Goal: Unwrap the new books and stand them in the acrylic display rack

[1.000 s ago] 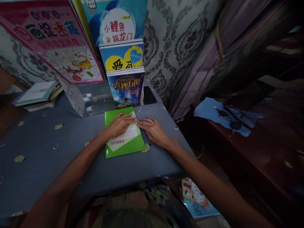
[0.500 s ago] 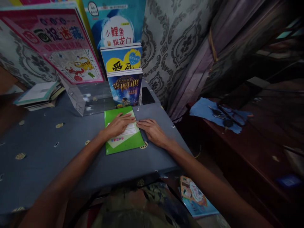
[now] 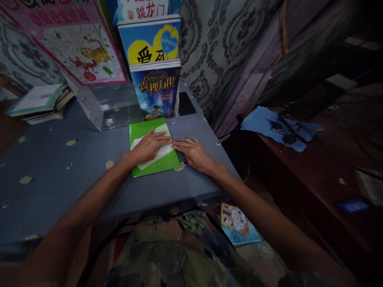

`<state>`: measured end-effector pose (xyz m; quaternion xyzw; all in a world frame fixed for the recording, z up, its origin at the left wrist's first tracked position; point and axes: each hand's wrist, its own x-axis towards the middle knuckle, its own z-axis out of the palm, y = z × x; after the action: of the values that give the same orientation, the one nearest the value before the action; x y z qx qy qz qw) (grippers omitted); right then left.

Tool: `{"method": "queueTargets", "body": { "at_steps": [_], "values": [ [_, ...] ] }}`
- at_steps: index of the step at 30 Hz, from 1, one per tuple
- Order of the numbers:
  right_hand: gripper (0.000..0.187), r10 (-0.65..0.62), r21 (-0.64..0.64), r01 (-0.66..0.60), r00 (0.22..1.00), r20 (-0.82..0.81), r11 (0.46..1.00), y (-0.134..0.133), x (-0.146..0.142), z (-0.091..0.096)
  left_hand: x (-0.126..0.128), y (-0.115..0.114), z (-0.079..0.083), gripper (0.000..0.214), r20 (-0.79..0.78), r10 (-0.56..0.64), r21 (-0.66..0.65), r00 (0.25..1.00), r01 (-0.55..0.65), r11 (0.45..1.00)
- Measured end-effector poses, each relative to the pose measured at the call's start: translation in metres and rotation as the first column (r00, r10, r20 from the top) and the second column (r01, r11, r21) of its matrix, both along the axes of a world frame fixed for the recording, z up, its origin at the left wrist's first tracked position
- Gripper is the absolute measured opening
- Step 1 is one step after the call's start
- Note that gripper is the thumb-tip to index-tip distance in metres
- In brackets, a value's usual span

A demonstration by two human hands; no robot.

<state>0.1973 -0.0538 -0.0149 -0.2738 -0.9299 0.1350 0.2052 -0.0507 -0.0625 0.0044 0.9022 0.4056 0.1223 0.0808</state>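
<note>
A thin green book (image 3: 140, 128) lies flat on the grey table (image 3: 60, 175), just in front of the standing books. My left hand (image 3: 149, 146) rests flat on its cover, fingers stretched out toward the right edge. My right hand (image 3: 193, 152) lies flat on the table beside the book's right edge, fingertips touching that edge and close to the left fingertips. Neither hand grips anything.
A dark blue book (image 3: 156, 93) and a blue-yellow book (image 3: 151, 42) stand upright behind the green one. A clear plastic stand (image 3: 104, 107) holds a pink poster book (image 3: 74, 44). A book stack (image 3: 38, 103) lies far left, a black phone (image 3: 186, 104) by the curtain, another book (image 3: 237, 223) on the floor.
The view tilted downward, so everything sits higher in the picture. Both hands kept their flat pose on and beside the green book.
</note>
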Motion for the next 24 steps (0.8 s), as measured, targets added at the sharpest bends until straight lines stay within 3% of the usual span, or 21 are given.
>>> {"method": "queueTargets", "body": {
  "at_steps": [10,15,24],
  "values": [
    [0.055,0.042,-0.009,-0.042,0.999,-0.015,0.999,-0.026,0.016,0.0,0.009,-0.033,-0.003,0.057,-0.043,-0.012,0.016,0.999,0.013,1.0],
    [0.055,0.023,-0.003,-0.023,1.0,-0.008,1.0,-0.026,0.014,0.0,0.01,-0.036,0.002,0.06,-0.074,-0.003,0.006,0.997,0.003,1.0],
    [0.054,0.021,0.015,-0.021,1.0,0.005,1.0,-0.052,0.02,0.002,0.024,-0.069,0.009,0.055,-0.089,0.007,-0.047,0.996,-0.011,0.999]
  ]
}}
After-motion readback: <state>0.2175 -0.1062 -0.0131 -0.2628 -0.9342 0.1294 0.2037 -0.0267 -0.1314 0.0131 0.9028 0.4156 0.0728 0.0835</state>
